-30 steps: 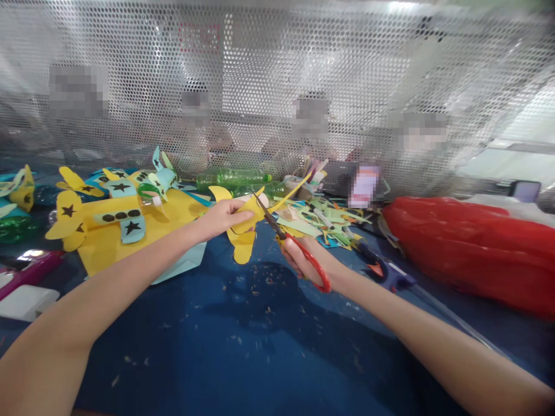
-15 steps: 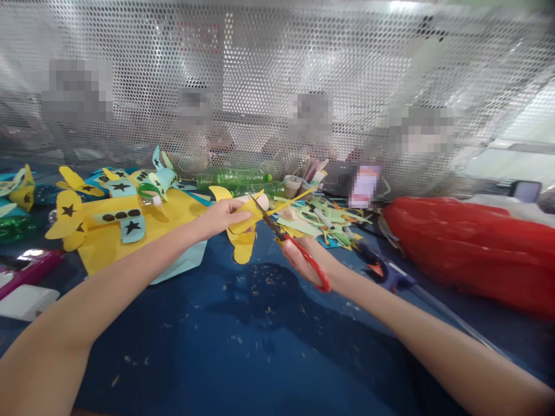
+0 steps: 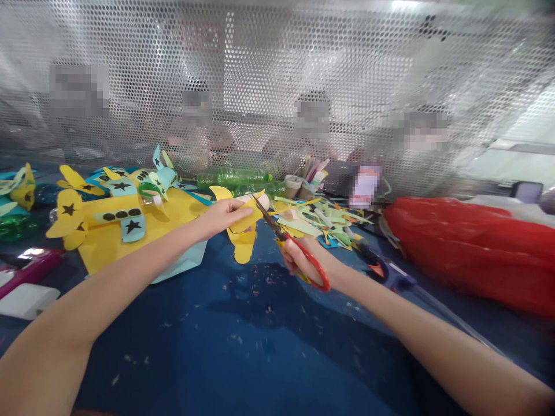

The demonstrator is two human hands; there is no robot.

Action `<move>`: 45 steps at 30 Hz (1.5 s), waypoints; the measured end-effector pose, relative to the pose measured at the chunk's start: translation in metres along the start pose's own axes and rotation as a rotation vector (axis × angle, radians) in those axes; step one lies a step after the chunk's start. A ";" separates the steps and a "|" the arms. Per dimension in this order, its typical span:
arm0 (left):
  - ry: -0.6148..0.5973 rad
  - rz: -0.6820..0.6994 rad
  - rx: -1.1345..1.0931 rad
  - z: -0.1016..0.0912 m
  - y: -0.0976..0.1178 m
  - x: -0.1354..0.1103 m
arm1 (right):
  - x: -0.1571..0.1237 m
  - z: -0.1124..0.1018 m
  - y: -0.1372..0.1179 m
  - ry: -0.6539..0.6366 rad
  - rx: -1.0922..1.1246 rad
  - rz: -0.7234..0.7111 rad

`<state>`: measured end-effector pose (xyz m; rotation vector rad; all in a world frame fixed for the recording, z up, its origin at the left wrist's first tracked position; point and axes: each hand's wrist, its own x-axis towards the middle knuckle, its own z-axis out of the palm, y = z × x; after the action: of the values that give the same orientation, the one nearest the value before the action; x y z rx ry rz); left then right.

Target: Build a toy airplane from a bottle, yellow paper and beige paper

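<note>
My left hand (image 3: 226,216) is closed in a pinch on a yellow paper piece (image 3: 243,248) with rounded lobes. In my right hand (image 3: 299,256) are scissors (image 3: 315,267) with red handles, fingers wrapped through the loops. The dark blades point up and left, meeting the paper's right edge just beyond my left thumb. From that edge a thin yellow strip stretches to the right. Behind the left fingers lies a pale rounded object, mostly hidden. To the left rests a yellow paper airplane (image 3: 113,215) with blue wings and black stars.
Paper scraps (image 3: 325,222) are heaped to the right of the blades. Green bottles (image 3: 243,178) and cups of sticks (image 3: 299,185) stand behind. A glue gun (image 3: 396,278), a red plastic bag (image 3: 468,251) and a lit phone (image 3: 365,186) lie right. People sit beyond the perforated screen.
The thin yellow strip has dropped slightly at its right end. My right fingers show a little more below the scissor handles. My left hand has barely moved.
</note>
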<state>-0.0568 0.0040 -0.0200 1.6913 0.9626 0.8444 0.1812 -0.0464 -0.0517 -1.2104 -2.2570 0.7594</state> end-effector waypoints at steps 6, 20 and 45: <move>-0.027 0.046 0.061 0.000 -0.001 -0.001 | -0.002 -0.007 -0.008 -0.069 -0.008 0.055; -0.027 0.079 0.122 0.003 -0.002 -0.002 | -0.001 -0.006 -0.007 -0.041 -0.068 -0.018; -0.019 0.027 0.057 0.005 0.002 -0.004 | -0.001 0.004 -0.004 0.061 -0.036 -0.018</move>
<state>-0.0533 -0.0018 -0.0204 1.7619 0.9607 0.8241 0.1762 -0.0501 -0.0522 -1.2116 -2.2378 0.6687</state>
